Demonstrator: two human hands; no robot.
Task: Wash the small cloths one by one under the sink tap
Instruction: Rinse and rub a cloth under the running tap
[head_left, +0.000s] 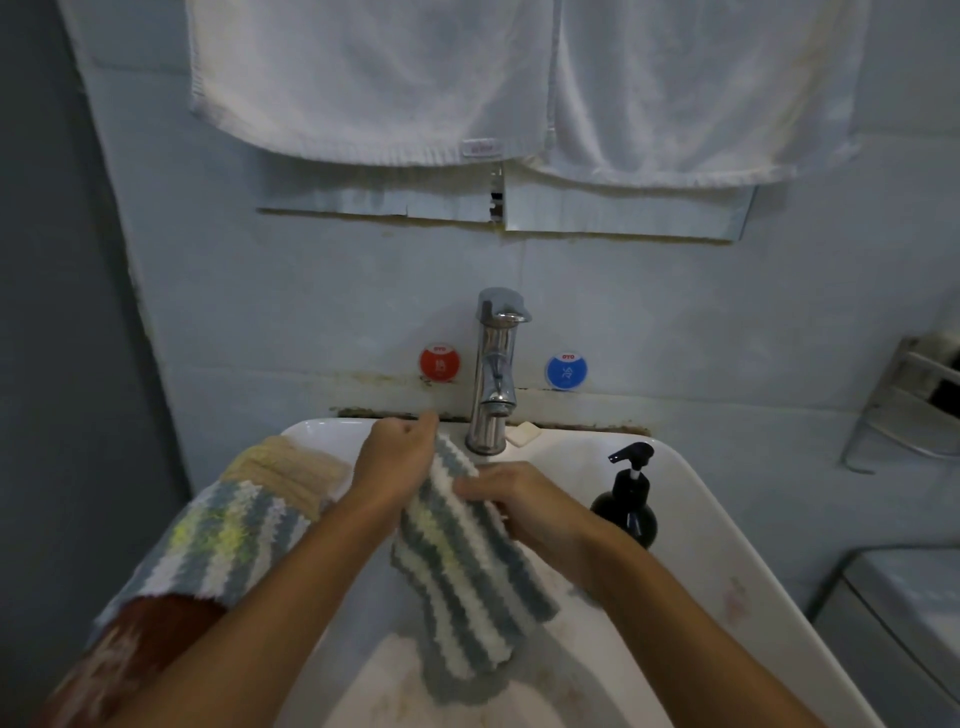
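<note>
Head view: both hands' fingers (415, 423) around striped cloth (462, 561).

The two white hanging towels (363, 78) are cut off by the top edge. The metal wall rack (914, 395) is cropped at the right edge. The white sink basin (727, 571) is partly hidden by the grey-and-white striped cloth (467, 587). Sticker text is unreadable.
</note>
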